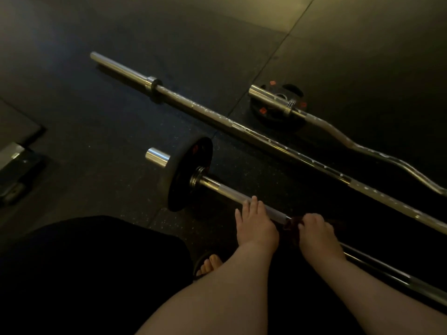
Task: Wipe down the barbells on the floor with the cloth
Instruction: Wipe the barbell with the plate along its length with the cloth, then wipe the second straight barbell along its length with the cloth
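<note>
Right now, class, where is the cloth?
In the head view the dark cloth sits low, right of centre, on the nearest barbell, gripped by the right hand and just beside the left hand resting on the same bar.

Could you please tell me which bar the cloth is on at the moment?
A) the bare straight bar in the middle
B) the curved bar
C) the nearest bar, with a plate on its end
C: the right hand grips the dark cloth on the nearest barbell, the one with the plate, and the left hand rests on the same bar.
</note>
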A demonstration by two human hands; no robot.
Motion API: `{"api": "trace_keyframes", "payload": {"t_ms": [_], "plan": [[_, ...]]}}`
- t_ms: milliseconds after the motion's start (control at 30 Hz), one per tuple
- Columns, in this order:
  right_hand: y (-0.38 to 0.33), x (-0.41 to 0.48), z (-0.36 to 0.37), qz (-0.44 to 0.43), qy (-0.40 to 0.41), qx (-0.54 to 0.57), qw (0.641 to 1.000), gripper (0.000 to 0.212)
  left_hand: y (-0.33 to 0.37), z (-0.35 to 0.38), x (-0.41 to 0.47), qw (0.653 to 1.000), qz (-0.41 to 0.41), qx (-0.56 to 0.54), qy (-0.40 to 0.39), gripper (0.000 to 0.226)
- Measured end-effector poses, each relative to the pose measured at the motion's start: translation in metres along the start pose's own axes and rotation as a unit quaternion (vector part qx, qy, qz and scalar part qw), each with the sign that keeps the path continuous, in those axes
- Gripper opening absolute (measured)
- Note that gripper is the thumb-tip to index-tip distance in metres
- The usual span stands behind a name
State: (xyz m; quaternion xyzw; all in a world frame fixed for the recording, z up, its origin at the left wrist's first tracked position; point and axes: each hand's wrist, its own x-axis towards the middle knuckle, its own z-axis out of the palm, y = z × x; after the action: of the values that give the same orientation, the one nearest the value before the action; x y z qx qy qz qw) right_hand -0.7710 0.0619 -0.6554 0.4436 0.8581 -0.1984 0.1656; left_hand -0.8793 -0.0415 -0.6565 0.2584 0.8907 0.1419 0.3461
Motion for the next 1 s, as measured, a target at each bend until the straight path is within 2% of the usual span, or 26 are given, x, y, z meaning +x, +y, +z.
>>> {"api": "trace_keyframes", "payload": {"t_ms": [67, 133, 233, 267, 367, 433, 500, 567, 633, 700, 767, 833, 900, 933, 1000], "plan": [[-0.023, -0.007, 0.007, -0.076, 0.008, 0.019, 0.997, 0.023, 0.011, 0.003, 0.002, 0.999, -0.027, -0.030, 0.007, 0.059], [-0.035, -0.009, 0.016, -0.158, -0.007, 0.064, 0.985, 0.036, 0.017, 0.007, 0.006, 0.998, -0.044, -0.047, 0.022, 0.054], [-0.029, -0.001, 0.018, -0.164, -0.003, -0.040, 0.986, 0.061, 0.012, 0.008, 0.004, 0.997, -0.048, -0.058, 0.022, 0.055], [-0.020, 0.004, 0.019, -0.146, 0.001, -0.030, 0.989, 0.058, 0.011, 0.007, 0.002, 0.997, -0.040, -0.062, 0.019, 0.055], [-0.004, 0.005, 0.015, -0.037, 0.045, 0.047, 0.997, 0.030, 0.012, 0.004, -0.005, 0.998, -0.030, -0.051, 0.020, 0.057], [-0.008, 0.009, 0.012, 0.009, 0.068, 0.067, 0.995, 0.022, 0.013, 0.011, -0.001, 0.998, -0.041, -0.036, 0.015, 0.060], [-0.022, 0.009, 0.014, -0.037, 0.054, 0.088, 0.994, 0.016, 0.014, 0.022, 0.005, 0.998, -0.046, -0.013, 0.033, 0.060], [-0.035, 0.007, 0.009, -0.147, 0.006, 0.092, 0.985, 0.018, 0.015, 0.027, 0.009, 0.997, -0.050, 0.014, 0.062, 0.056], [-0.034, 0.011, 0.002, -0.180, -0.035, 0.090, 0.979, 0.015, 0.012, 0.025, 0.014, 0.996, -0.074, -0.013, 0.037, 0.054], [-0.017, 0.026, -0.007, -0.102, -0.055, 0.055, 0.992, 0.013, 0.012, 0.018, 0.015, 0.998, -0.053, -0.002, -0.045, 0.054], [0.004, 0.038, -0.025, 0.042, -0.084, 0.034, 0.995, 0.020, 0.020, 0.012, 0.016, 0.993, -0.010, 0.064, -0.100, 0.057], [0.018, 0.051, -0.048, 0.119, -0.087, 0.129, 0.981, 0.025, 0.043, 0.000, 0.013, 0.994, -0.034, -0.014, -0.100, 0.067], [0.018, 0.058, -0.073, 0.130, -0.059, 0.287, 0.947, 0.026, 0.070, -0.018, 0.011, 0.987, -0.059, -0.112, -0.101, 0.070], [0.012, 0.059, -0.086, 0.124, -0.062, 0.369, 0.919, 0.026, 0.081, -0.027, 0.008, 0.979, -0.037, -0.162, -0.115, 0.065], [-0.001, 0.058, -0.116, 0.101, -0.108, 0.504, 0.851, 0.032, 0.102, -0.041, 0.004, 0.925, -0.044, -0.345, -0.155, 0.052]]}}
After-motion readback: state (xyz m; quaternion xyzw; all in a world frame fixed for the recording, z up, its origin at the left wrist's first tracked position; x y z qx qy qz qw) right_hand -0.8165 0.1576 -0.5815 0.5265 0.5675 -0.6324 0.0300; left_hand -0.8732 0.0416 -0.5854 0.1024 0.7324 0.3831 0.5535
